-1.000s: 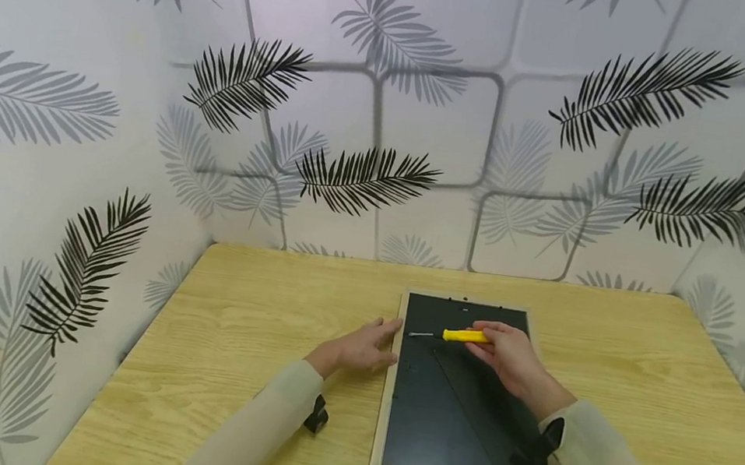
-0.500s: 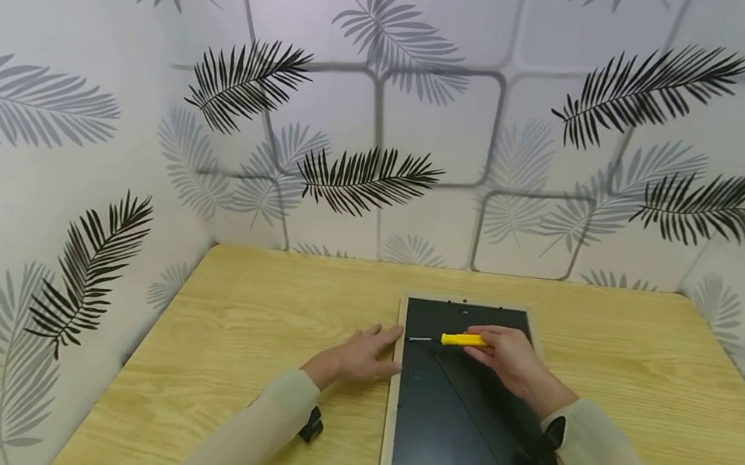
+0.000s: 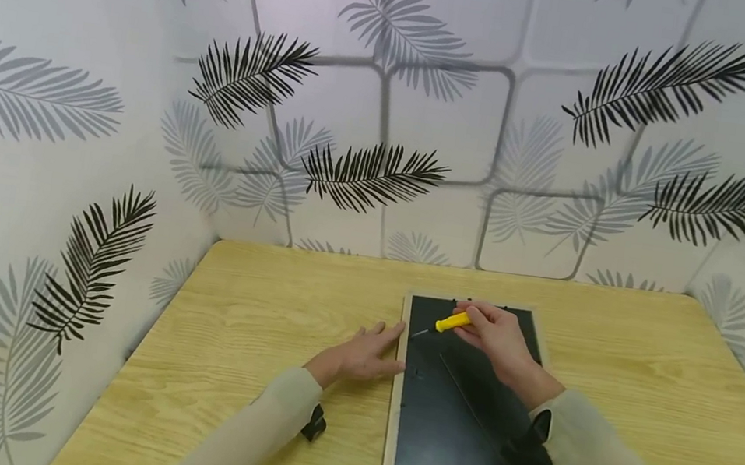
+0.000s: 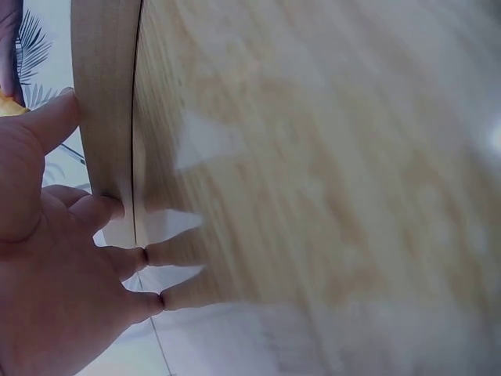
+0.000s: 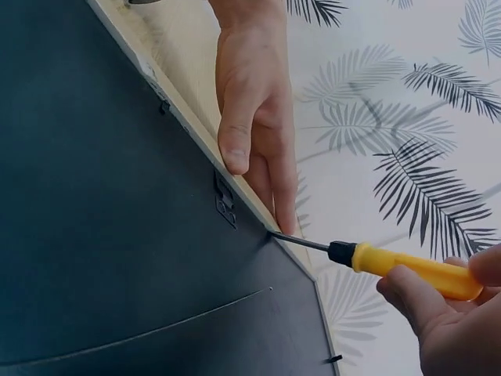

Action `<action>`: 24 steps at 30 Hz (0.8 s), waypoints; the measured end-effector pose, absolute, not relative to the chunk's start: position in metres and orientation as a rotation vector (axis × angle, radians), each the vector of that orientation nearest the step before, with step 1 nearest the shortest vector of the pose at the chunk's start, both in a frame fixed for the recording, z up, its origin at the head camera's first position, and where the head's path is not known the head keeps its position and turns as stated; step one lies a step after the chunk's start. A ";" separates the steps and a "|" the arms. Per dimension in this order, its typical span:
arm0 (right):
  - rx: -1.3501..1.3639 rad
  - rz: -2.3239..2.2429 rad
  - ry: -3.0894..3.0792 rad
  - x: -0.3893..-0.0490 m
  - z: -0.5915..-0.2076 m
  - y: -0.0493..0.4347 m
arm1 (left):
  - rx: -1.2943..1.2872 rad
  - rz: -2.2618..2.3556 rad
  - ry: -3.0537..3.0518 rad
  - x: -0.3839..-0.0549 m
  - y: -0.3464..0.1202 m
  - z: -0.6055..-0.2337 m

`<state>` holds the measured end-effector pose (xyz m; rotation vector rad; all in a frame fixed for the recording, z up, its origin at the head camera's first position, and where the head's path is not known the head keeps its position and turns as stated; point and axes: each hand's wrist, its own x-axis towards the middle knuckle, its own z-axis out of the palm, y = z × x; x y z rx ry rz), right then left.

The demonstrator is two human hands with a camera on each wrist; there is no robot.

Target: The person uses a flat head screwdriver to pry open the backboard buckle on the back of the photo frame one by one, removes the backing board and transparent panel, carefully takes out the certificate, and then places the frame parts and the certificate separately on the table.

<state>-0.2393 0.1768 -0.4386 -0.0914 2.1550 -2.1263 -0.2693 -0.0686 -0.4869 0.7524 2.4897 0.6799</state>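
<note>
A picture frame (image 3: 392, 431) with a pale wooden rim lies back side up on the table, showing its black backing (image 3: 451, 439). My left hand (image 3: 363, 355) rests at its left edge, fingers spread; in the left wrist view the thumb and a finger touch the frame's side (image 4: 106, 102). My right hand (image 3: 500, 345) pinches the yellow handle of a screwdriver (image 3: 451, 321) above the backing. The right wrist view shows the screwdriver shaft (image 5: 301, 241) slanting to the seam between rim and backing, its tip beside my left fingertips.
A metal hanger (image 5: 225, 202) and small dark tabs (image 5: 334, 359) sit along the backing's edges. A thin support line or cord (image 5: 156, 333) runs across it. The wood-grain table (image 3: 265, 297) meets a leaf-patterned wall (image 3: 442, 132) at the back.
My right hand has risen and tilted the screwdriver more steeply, its tip staying by the left seam. The frame appears slightly farther right in view; my left hand stays at its edge.
</note>
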 end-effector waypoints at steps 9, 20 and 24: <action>-0.200 -2.126 2.183 -0.245 -0.437 0.159 | 0.760 0.698 2.498 -0.269 -0.069 -0.487; -0.200 -2.180 2.058 -0.250 -0.435 0.150 | 0.750 0.677 2.494 -0.270 -0.070 -0.489; -0.204 -2.138 2.082 -0.254 -0.429 0.144 | 0.726 0.663 2.499 -0.272 -0.070 -0.489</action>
